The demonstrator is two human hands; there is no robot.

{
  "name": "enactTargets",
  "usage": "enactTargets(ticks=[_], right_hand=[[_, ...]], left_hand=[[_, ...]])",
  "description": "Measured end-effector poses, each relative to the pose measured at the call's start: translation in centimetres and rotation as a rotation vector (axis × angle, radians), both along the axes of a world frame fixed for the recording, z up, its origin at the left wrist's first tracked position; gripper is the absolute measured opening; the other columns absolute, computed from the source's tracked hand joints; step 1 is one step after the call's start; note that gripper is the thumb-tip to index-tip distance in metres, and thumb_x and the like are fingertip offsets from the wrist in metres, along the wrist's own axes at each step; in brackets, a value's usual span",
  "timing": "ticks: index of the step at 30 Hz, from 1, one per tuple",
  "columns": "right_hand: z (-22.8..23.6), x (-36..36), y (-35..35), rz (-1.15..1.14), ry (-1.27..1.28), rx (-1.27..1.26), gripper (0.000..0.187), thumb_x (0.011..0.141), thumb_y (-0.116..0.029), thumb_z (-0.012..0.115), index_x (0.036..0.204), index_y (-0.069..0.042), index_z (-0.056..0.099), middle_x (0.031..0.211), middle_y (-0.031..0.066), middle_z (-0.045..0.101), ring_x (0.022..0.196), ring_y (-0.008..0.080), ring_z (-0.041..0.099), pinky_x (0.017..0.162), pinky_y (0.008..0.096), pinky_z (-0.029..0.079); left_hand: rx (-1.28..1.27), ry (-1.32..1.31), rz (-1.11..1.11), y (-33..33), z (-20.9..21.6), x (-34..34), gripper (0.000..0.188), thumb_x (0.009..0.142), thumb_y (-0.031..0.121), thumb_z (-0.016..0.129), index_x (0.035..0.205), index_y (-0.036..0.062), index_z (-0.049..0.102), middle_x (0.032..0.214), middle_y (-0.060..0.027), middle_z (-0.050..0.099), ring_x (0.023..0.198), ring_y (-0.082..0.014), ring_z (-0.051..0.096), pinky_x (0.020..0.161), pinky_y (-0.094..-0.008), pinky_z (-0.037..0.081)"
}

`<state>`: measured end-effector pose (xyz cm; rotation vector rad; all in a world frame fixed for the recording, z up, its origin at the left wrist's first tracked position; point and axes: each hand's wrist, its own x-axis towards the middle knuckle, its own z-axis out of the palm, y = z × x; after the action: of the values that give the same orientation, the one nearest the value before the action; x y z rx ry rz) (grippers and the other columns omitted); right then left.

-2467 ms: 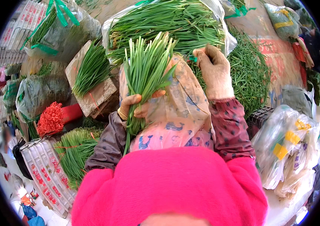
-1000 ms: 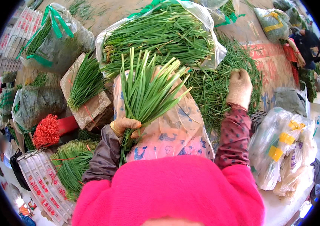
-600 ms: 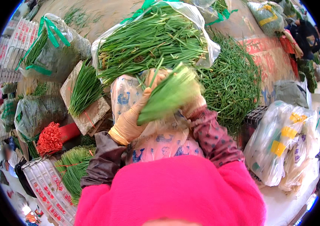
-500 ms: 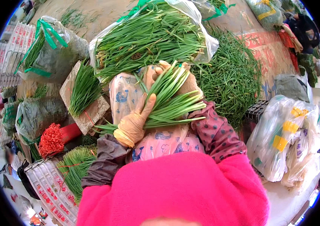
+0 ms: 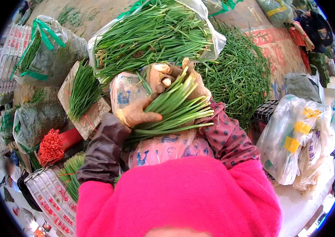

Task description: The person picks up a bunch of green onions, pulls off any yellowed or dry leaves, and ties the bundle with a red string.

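A loose bunch of garlic chives (image 5: 175, 98) lies slantwise over my lap, its pale stem ends up and to the right. My right hand (image 5: 166, 76), in a brown and tan work glove, curls round the upper part of the bunch. From the left, my left hand (image 5: 138, 112) in a tan glove closes on the leafy side, thumb stretched along the stalks; its fingertips are hidden by leaves and the other hand. Just beyond, an open plastic bag (image 5: 218, 39) holds a big heap of chives (image 5: 155, 37). Patterned plastic (image 5: 163, 149) covers my lap.
Loose green trimmings (image 5: 234, 75) pile up at the right. A tied bundle of chives (image 5: 84, 93) rests on a board (image 5: 96, 112) at left, near red ties (image 5: 51, 148). Filled bags (image 5: 57, 51) stand far left; clear plastic bags (image 5: 284, 138) lie right, beside a black crate (image 5: 265, 111).
My left hand has turned and slid up and left, its raised fingers now down among the leaves. My right hand's fingers have shifted slightly, and the bunch has spread a little.
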<state>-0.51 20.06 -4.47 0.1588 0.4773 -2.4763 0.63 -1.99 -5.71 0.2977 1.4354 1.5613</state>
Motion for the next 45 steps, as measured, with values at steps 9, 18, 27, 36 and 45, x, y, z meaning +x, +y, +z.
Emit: enactTargets(ticks=[9, 18, 27, 36, 45], right_hand=[[5.0, 0.4, 6.2, -0.174, 0.435, 1.113, 0.031, 0.101, -0.025, 0.053, 0.115, -0.001, 0.066, 0.108, 0.007, 0.068, 0.097, 0.0154, 0.062, 0.088, 0.0302, 0.049], [6.0, 0.0, 4.4, 0.072, 1.556, 1.954, 0.012, 0.07, -0.014, 0.069, 0.079, -0.012, 0.062, 0.086, 0.0052, 0.062, 0.087, 0.0286, 0.061, 0.075, 0.0418, 0.05], [6.3, 0.5, 15.7, -0.054, 0.117, 2.656, 0.024, 0.084, -0.027, 0.067, 0.096, -0.006, 0.067, 0.102, 0.0181, 0.067, 0.094, 0.038, 0.065, 0.082, 0.0453, 0.052], [4.4, 3.6, 5.0, 0.089, 0.333, 1.42, 0.03, 0.083, -0.021, 0.072, 0.102, 0.002, 0.068, 0.097, 0.0097, 0.07, 0.09, 0.0192, 0.067, 0.079, 0.0319, 0.053], [3.8, 2.7, 7.0, -0.483, 0.371, 1.435, 0.01, 0.082, -0.005, 0.068, 0.088, 0.001, 0.072, 0.118, 0.0106, 0.067, 0.099, 0.015, 0.064, 0.081, 0.0279, 0.051]], left_hand=[[-0.03, -0.364, 0.179, 1.5, -0.3, 3.6, 0.054, 0.08, 0.021, 0.082, 0.124, -0.0023, 0.06, 0.115, -0.0069, 0.067, 0.097, -0.0147, 0.064, 0.088, -0.0291, 0.051], [-0.016, -0.395, 0.167, 1.3, -0.5, 4.1, 0.059, 0.079, 0.018, 0.082, 0.128, -0.0012, 0.057, 0.119, -0.0075, 0.066, 0.102, -0.016, 0.063, 0.092, -0.03, 0.049], [0.028, -0.339, 0.223, 1.7, 0.4, 4.3, 0.062, 0.077, 0.011, 0.081, 0.131, -0.0002, 0.054, 0.123, -0.0085, 0.065, 0.109, -0.0199, 0.062, 0.096, -0.0328, 0.048], [-0.108, -0.24, 0.278, 2.3, 0.9, 4.8, 0.058, 0.076, 0.002, 0.08, 0.129, -0.0007, 0.056, 0.121, -0.0096, 0.065, 0.107, -0.0201, 0.063, 0.095, -0.0333, 0.049], [-0.048, -0.36, 0.33, 2.3, 0.8, 4.7, 0.06, 0.075, 0.003, 0.082, 0.129, -0.0007, 0.056, 0.121, -0.0092, 0.065, 0.108, -0.02, 0.063, 0.096, -0.0341, 0.049]])
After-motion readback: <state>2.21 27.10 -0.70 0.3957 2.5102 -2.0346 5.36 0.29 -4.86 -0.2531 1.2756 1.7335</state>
